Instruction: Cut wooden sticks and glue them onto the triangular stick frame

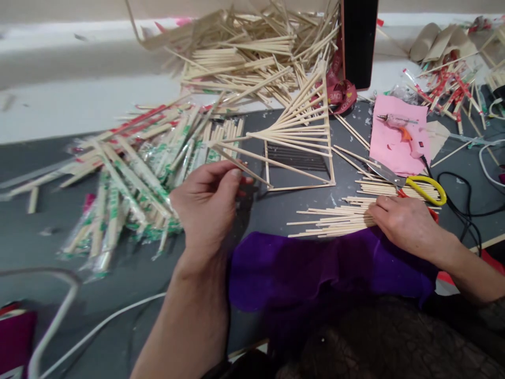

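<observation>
My left hand (207,208) pinches the near corner of a stick frame (300,142), a fan-shaped structure of thin wooden sticks glued on a square base, standing on the dark table (276,210). My right hand (402,221) lies palm down on a loose row of bare wooden sticks (339,218), fingers curled on their ends. Whether it grips a stick is unclear. A purple cloth (315,268) lies at the table's near edge between my arms.
Wrapped chopsticks in green-printed sleeves (134,179) are heaped at left. A big pile of bare sticks (252,58) lies at the back. Yellow-handled scissors (418,187), a glue gun (398,123) on pink paper (394,147), black cables (465,205), a red ribbon (339,95) and a black upright post (359,42) are at right.
</observation>
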`<action>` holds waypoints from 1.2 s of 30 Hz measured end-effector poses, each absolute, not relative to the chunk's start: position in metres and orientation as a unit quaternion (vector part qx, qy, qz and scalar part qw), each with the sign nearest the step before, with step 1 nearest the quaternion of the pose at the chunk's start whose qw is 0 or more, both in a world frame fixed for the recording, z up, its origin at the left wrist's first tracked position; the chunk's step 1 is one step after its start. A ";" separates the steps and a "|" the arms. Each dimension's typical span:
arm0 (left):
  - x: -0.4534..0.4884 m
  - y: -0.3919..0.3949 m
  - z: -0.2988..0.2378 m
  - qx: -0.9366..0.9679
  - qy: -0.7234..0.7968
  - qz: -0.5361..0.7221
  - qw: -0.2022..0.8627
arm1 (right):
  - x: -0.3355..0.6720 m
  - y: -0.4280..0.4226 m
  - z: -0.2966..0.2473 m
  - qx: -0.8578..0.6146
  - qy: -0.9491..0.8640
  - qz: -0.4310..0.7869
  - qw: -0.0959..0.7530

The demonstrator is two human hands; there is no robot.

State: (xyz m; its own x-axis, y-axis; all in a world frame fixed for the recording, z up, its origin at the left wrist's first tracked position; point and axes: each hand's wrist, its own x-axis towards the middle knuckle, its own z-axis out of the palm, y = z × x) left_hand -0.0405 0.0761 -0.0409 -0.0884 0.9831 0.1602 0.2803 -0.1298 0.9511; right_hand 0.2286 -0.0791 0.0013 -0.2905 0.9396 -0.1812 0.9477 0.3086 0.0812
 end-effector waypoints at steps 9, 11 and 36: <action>-0.041 0.074 -0.036 0.577 0.542 0.495 0.359 | 0.239 -0.078 0.002 0.591 0.784 -0.181 -0.056; -0.042 0.070 -0.031 0.586 0.519 0.505 0.364 | 0.241 -0.071 0.010 0.585 0.742 -0.289 -0.151; -0.052 0.125 -0.002 0.587 0.513 0.448 0.437 | 0.211 0.008 0.016 0.573 0.726 -0.246 -0.290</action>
